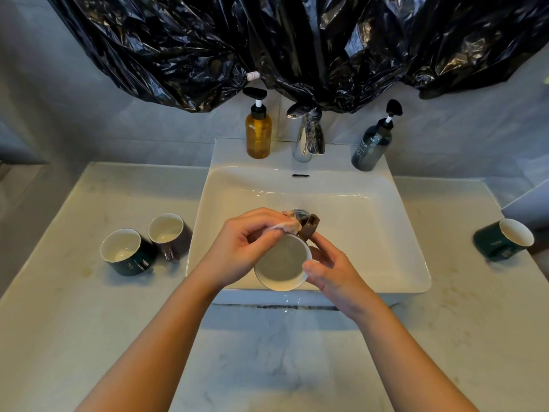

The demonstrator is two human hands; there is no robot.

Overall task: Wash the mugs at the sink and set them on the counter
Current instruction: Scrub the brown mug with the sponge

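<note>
Ceramic, brown outside and pale within: one mug (280, 263), held over the near part of the sink (371, 233), mouth turned up toward me, handle (310, 227) on the far side. Right grip (329, 272): fingers and thumb curled round the rim and wall, carrying the piece. Left grip (237, 248): pinching a pale cloth (289, 226) against the rim beside the handle. Handling, as I judge it: stiff, moderately weighty, breakable against the basin, slippery once wet or soapy; best taken by the handle or with a full wrap of the body, not by the rim alone. Also listed: on the counter (89, 322) to the left, a dark green mug (127, 254) just beside a dark purplish mug (169, 233); a further green mug (502, 239) well apart on the right. No stream visible from the tap (306, 138).
</note>
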